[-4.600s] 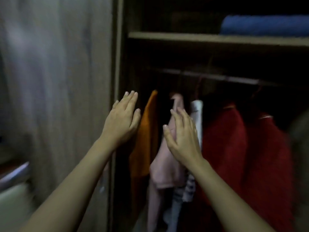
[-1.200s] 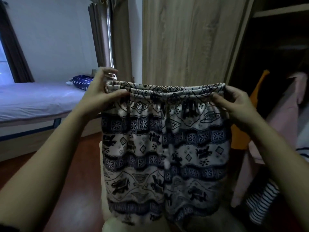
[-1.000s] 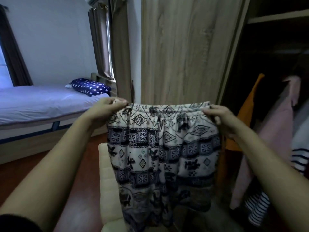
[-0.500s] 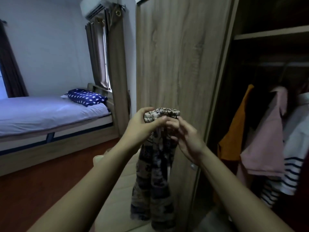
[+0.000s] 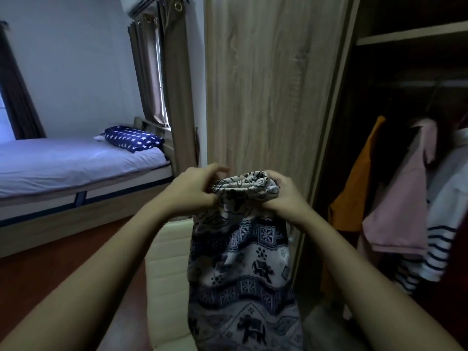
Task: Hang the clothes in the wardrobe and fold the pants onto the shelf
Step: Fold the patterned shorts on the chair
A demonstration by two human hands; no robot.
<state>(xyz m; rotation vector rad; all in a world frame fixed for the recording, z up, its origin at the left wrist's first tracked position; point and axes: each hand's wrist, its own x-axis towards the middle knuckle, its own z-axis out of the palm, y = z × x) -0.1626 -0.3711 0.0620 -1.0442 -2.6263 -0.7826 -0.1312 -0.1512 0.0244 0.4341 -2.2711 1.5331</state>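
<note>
- Both forearms reach out in front of the person, and the hands meet at chest height, close together.
- The left hand (image 5: pixel 195 191) has its fingers curled in, pinching the left side of the gathered waistband; the fingertips are a little blurred.
- The right hand (image 5: pixel 283 196) is wrapped round the other side of the same waistband, fingers curled under the cloth and thumb on top.
- The pants (image 5: pixel 240 262), cream with dark blue patterned bands and elephants, are bunched at the top between the two hands. They hang straight down as one narrow doubled length, held in the air and not on any shelf.
- Just behind and below them is a cream padded seat (image 5: pixel 167 269) on a reddish floor (image 5: pixel 50 269).
- Beyond stands the wardrobe door (image 5: pixel 266 84), pale wood grain.
- To the right the wardrobe is open: an orange shirt (image 5: pixel 354 198), a pink shirt (image 5: pixel 402 203) and a striped shirt (image 5: pixel 440 249) hang side by side under a rail (image 5: pixel 430 83), with a shelf (image 5: pixel 410 34) above.
- Off to the left, farther back, is a bed (image 5: pixel 63 160) with a star-print pillow (image 5: pixel 131 138), and a curtain (image 5: pixel 174 84) beside the wardrobe.
</note>
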